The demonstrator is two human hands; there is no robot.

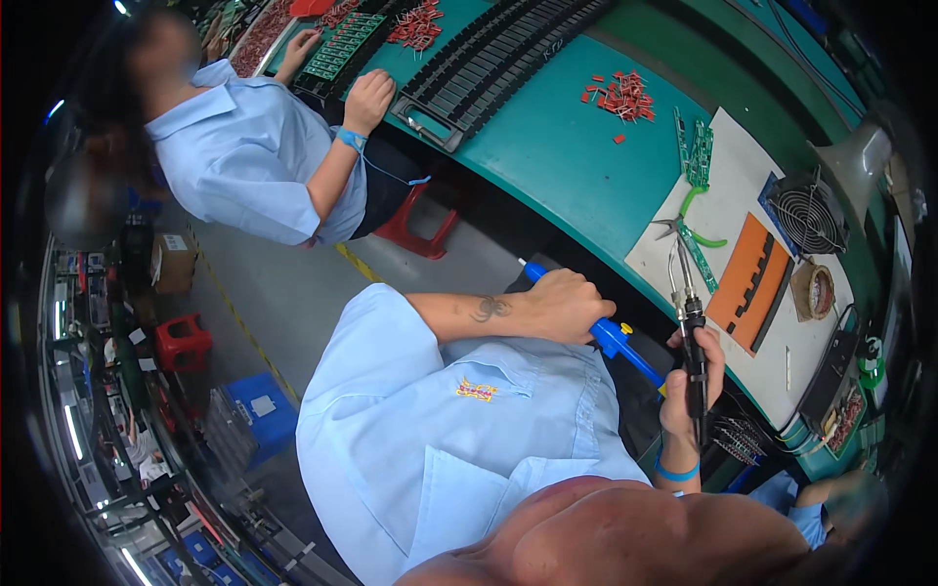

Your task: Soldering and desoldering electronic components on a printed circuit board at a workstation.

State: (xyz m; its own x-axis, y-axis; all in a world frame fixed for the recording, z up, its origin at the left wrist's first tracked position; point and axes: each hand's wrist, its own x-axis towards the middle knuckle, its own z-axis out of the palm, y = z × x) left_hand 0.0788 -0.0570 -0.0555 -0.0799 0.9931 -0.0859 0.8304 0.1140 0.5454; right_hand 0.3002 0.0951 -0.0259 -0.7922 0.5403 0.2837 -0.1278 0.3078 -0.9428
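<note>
Within the left hand, the blue tool's midsection is hidden.

The person is wearing a pale blue, short-sleeved shirt that is filling the lower middle of the frame, its pointed collar spreading near the bottom edge. Near the centre a chest pocket is showing beside a small yellow and reddish embroidered emblem, with a stitched placket running further right. A dark, spider-like tattoo is marking the forearm behind the left hand, and a bright blue band is circling the right hand's wrist at lower right.
</note>
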